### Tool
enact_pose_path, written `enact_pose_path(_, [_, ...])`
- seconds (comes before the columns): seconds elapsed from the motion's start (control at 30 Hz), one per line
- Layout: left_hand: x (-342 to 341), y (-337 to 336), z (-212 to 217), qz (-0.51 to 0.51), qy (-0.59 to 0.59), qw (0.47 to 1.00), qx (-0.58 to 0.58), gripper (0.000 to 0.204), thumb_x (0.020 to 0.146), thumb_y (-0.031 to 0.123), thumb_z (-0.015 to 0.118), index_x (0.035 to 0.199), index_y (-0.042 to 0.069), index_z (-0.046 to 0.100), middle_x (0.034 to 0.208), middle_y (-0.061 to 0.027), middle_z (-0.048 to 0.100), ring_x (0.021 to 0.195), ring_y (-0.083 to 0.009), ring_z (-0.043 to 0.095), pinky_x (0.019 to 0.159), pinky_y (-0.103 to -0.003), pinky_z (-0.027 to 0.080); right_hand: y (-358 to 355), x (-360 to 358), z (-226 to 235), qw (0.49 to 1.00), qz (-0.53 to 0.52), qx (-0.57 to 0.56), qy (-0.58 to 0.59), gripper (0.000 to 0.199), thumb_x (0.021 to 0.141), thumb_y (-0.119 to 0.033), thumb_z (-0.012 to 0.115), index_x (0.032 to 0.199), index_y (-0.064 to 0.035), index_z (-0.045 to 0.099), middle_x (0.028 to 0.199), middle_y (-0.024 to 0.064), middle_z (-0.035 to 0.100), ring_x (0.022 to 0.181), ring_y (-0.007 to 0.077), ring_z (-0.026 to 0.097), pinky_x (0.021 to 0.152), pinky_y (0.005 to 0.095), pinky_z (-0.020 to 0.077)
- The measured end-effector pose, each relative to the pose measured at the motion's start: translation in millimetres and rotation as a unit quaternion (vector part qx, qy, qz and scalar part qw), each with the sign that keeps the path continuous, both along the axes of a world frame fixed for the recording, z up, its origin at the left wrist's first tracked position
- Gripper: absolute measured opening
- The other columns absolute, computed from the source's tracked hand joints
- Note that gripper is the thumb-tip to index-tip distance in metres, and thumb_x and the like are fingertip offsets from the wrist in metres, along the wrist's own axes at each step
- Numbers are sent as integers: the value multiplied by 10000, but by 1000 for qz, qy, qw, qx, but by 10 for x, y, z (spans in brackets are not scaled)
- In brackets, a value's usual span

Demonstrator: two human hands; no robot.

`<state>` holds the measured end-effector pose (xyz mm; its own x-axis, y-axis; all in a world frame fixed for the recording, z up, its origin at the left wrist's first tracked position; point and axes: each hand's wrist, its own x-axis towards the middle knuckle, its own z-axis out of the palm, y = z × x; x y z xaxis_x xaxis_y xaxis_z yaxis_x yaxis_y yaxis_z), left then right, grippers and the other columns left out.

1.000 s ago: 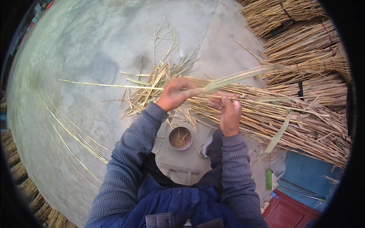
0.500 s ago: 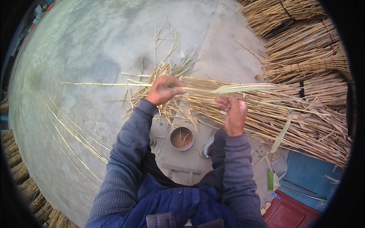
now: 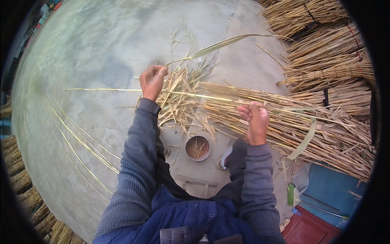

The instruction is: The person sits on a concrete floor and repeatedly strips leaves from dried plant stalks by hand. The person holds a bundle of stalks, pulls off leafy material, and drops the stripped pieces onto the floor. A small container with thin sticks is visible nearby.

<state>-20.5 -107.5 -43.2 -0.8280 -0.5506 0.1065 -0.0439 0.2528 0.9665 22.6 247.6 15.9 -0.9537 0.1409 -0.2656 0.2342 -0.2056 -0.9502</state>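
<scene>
My left hand [image 3: 151, 82] pinches the narrow end of a long pale green reed leaf [image 3: 219, 45], whose blade reaches out to the right. Below it a thin, pale yellow reed stalk [image 3: 195, 95] runs nearly level from the far left, passing behind or against my left hand. Its right end is at my right hand [image 3: 256, 122], whose thumb and fingers close on it. A large heap of dry reed stalks [image 3: 317, 134] lies beneath and beyond my right hand. Dry leaf scraps [image 3: 183, 99] are piled beside my left hand.
Several peeled stalks [image 3: 83, 142] rest on the concrete floor at left. A metal bowl [image 3: 198, 148] with bits of stalk stands between my feet. Tied reed bundles [image 3: 331, 57] are stacked at far right. A blue board [image 3: 325, 187] and a red sheet [image 3: 310, 227] lie lower right.
My left hand has moved up and left with the leaf, which is now apart from the stalk. My right hand still holds the stalk, nearly in the same place.
</scene>
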Motion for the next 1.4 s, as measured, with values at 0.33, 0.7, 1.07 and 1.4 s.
enact_pose_path(0.33, [43,-160,-115,-44,-107,986,-123,291,882,317,717,922,29,714,759,-93,725,711,-236,692,705,-384,518,15,-6,-45,998,4,60,0,351,1028,-265,609,1033,86,609,928,170,709,775,210,724,677,286,592])
enact_pose_path(0.7, [187,279,145,-450,-135,882,-44,281,845,261,801,1013,42,750,924,-64,748,910,-168,679,836,-327,524,-85,-44,-31,997,-1,78,-11,396,1020,-323,619,929,62,640,853,143,710,700,181,703,620,262,557])
enact_pose_path(1.07, [184,338,157,-177,53,934,-304,339,845,352,763,967,39,724,968,-112,727,962,-293,652,845,-419,489,-242,-10,-104,998,58,26,-1,366,1011,-352,646,1042,10,612,903,133,711,761,166,706,676,262,569])
enact_pose_path(1.4, [151,719,281,-367,64,909,-186,201,794,209,830,823,40,725,760,-99,703,710,-272,671,666,-379,502,-306,60,-9,997,47,-62,-1,258,1028,-251,624,1063,0,576,1030,156,704,875,187,711,751,284,590])
